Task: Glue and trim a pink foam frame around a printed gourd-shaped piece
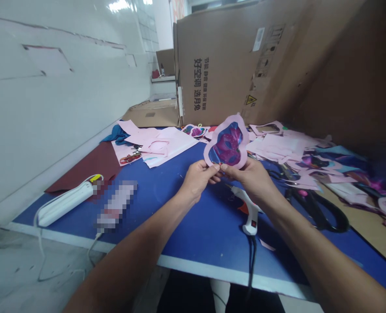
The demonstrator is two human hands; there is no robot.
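A white tiled wall ran down the left side, its glossy surface catching the light. Against the near edge of the blue-topped table lay a white power strip, with a pixelated, unreadable object just beside it. Beyond them were a matte dark red sheet, a crumpled blue cloth, and loose pale pink paper offcuts, with small red-handled scissors resting on a pink sheet.

At the middle of the table, the person's left hand and right hand were close together, both partly closed. Each pinched the lower rim of a rounded mask cutout, a glossy purple-and-blue printed mask on a pink paper backing, and held it upright above the table. Just below the right hand lay a white glue gun, its black cord hanging over the table's near edge.

Farther right, large black-handled scissors sat among a spread of pink scraps and printed offcuts, which spilled onto a bare wooden board. Behind everything, a large upright cardboard carton, printed with black Chinese characters and a yellow warning triangle, rose from the table's far side.
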